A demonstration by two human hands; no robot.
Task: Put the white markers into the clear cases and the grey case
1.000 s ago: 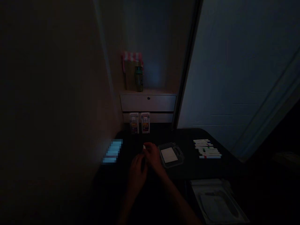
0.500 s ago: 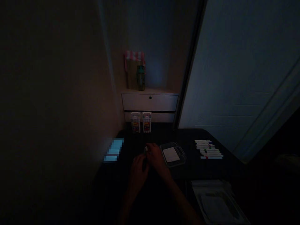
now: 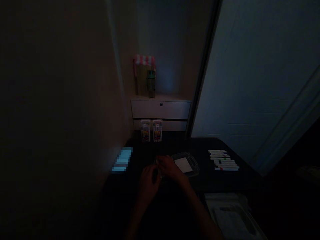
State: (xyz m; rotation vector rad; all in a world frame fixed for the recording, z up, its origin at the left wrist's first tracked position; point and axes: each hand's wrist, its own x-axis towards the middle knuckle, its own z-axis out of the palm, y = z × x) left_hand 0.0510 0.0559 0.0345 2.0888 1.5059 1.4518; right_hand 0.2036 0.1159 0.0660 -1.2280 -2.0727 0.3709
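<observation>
Over the dark table [image 3: 187,183], my left hand [image 3: 149,178] is closed with curled fingers, and the dimness hides what it grips. Touching or nearly touching it, my right hand [image 3: 166,165] has its fingertips pinched together at a small pale thing too dark to name. Faint clear plastic edges show beneath and between the hands. Just right of my right hand lies a clear plastic case [image 3: 194,164] with a handle cut-out. A white card [image 3: 183,165] rests in it, partly behind my right wrist.
Several white markers [image 3: 226,164] lie in a row at the table's right. Two clear marker packs [image 3: 145,131] stand at the back before a drawer [image 3: 172,109]. A bottle [image 3: 151,85] stands on the shelf above. Lower right, a pale plastic-wrapped item [image 3: 232,216] sits beneath table height.
My right hand has moved slightly down and right, covering more of the clear case's left side. The white thing at its fingertips shows less now. My left hand has barely moved.
</observation>
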